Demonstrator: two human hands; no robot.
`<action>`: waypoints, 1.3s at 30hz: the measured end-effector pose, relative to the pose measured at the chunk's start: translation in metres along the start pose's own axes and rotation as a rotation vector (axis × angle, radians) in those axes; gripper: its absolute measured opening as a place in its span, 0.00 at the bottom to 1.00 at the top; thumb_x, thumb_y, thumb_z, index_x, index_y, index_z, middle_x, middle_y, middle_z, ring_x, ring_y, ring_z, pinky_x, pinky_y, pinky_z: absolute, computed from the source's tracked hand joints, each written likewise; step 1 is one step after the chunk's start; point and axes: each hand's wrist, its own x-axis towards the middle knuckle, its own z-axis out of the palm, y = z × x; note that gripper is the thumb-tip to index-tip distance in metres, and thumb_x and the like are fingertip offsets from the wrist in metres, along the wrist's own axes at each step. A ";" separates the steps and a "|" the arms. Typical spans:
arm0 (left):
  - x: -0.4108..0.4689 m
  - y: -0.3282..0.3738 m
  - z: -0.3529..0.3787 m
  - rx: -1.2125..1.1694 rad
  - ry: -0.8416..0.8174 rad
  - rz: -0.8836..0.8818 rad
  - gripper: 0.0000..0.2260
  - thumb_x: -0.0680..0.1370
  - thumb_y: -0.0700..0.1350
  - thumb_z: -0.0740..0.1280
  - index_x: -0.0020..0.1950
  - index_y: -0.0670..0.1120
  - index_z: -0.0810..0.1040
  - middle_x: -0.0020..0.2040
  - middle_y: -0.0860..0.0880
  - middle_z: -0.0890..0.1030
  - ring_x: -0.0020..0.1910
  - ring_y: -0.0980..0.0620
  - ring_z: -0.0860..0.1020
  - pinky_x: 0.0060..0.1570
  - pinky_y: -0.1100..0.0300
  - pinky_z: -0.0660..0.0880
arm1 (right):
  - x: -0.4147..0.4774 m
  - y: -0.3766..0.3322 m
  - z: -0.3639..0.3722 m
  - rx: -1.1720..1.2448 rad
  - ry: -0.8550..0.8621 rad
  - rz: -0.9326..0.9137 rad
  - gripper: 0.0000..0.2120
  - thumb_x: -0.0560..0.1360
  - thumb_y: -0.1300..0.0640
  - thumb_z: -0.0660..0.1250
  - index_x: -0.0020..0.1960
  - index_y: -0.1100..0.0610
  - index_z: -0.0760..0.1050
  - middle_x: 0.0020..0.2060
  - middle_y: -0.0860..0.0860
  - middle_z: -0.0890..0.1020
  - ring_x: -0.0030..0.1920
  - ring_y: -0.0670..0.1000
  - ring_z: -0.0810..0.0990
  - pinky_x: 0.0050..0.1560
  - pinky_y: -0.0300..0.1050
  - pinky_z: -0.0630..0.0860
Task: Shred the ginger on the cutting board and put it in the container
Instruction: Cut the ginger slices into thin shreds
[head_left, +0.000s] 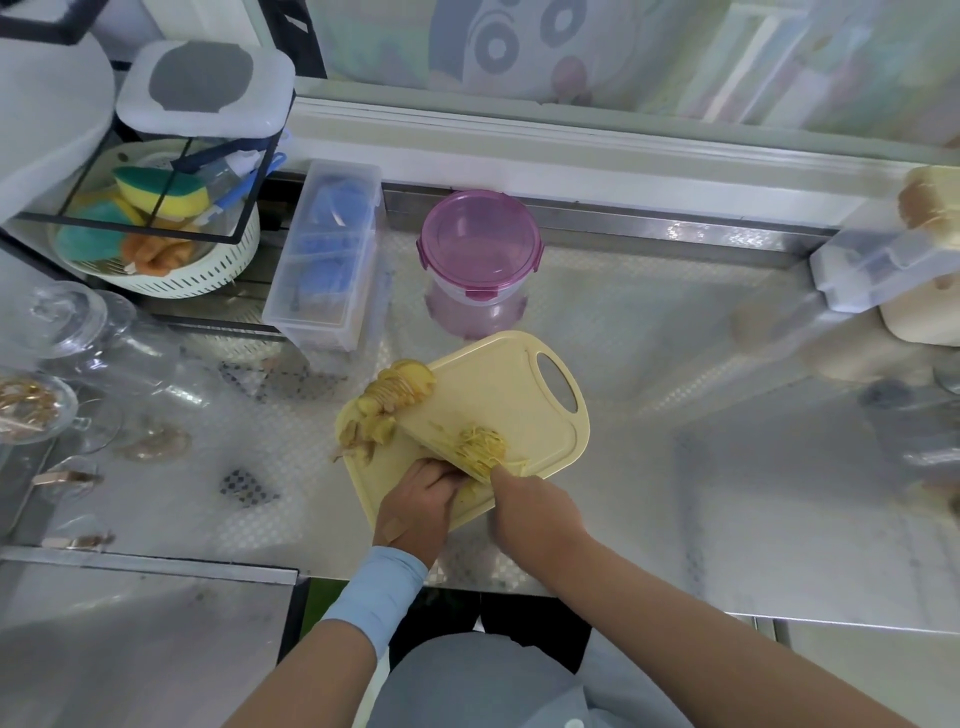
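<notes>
Nearest the body, both hands work at the near edge of the cutting board (511, 400). Left hand (423, 501): fingers curled down against the near side of a broad knife (436, 441); cannot tell whether it holds anything. Right hand (522, 501): closed at the blade's near-right end, apparently round the handle, which is hidden. The blade lies low across the board's middle, with a small heap of ginger shreds (480, 448) on or against it and a few loose strands just to the right. Far-left corner of the board: a fanned stack of ginger slices (402, 389), not yet cut into strips, with odd scraps at the left edge. Beyond the board's far edge, apart from it on the tabletop (675, 364), stands the container (480, 254), pink lid on and clips down; nothing visibly inside. Judgement: shredding partly done, perhaps a minor share. Left to do: shred the remaining slices, open the container, transfer all the shreds.
</notes>
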 end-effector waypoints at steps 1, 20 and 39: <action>0.001 0.000 0.000 0.000 0.001 0.001 0.12 0.76 0.43 0.62 0.49 0.45 0.85 0.47 0.49 0.82 0.50 0.50 0.75 0.37 0.56 0.79 | 0.000 0.000 -0.001 -0.001 0.001 -0.004 0.09 0.76 0.63 0.56 0.50 0.52 0.59 0.35 0.52 0.71 0.34 0.58 0.72 0.32 0.47 0.69; 0.001 0.003 -0.001 0.010 0.051 0.010 0.12 0.76 0.44 0.61 0.46 0.45 0.85 0.46 0.49 0.82 0.49 0.51 0.74 0.40 0.60 0.75 | -0.005 0.006 0.003 0.001 0.018 -0.014 0.09 0.77 0.63 0.56 0.48 0.52 0.57 0.34 0.52 0.70 0.33 0.56 0.71 0.32 0.47 0.68; 0.000 0.000 0.001 -0.006 0.040 -0.006 0.11 0.75 0.42 0.62 0.49 0.46 0.85 0.48 0.49 0.82 0.50 0.51 0.75 0.40 0.59 0.77 | -0.003 0.004 -0.002 -0.024 0.008 -0.032 0.09 0.77 0.63 0.57 0.49 0.53 0.58 0.34 0.51 0.68 0.35 0.59 0.72 0.34 0.47 0.67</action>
